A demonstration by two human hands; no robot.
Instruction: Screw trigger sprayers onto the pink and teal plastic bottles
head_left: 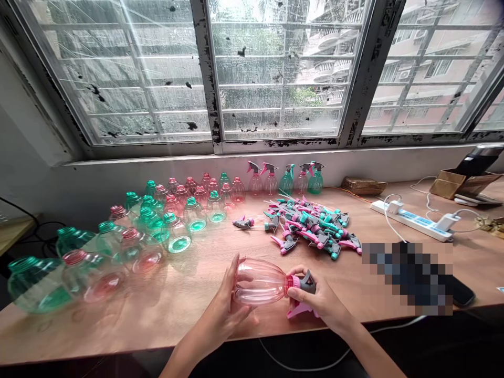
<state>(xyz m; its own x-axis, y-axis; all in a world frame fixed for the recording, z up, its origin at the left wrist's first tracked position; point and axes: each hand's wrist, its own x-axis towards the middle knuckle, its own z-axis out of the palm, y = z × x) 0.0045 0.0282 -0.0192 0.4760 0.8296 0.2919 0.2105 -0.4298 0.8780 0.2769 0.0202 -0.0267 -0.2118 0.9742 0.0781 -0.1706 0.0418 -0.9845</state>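
A clear pink spray bottle (260, 282) lies sideways between my hands, just above the table's front edge. My left hand (228, 304) cups its base end, fingers wrapped around it. At the neck, my right hand (315, 296) grips the pink and grey spray head (306, 283), whose pink trigger points downward. The head sits against the bottle's mouth; how tightly it is joined I cannot tell. Beyond my hands lies a heap of loose spray heads (315, 226) in pink, teal and grey. One spray head (244, 223) rests apart, left of the heap.
Open green and pink bottles (179, 236) stand in rows at the left. Several bottles with spray heads (286, 181) line the wall below the window. On the right are a power strip (413, 219), a phone (460, 291) partly blurred out, and a cardboard box (449, 184).
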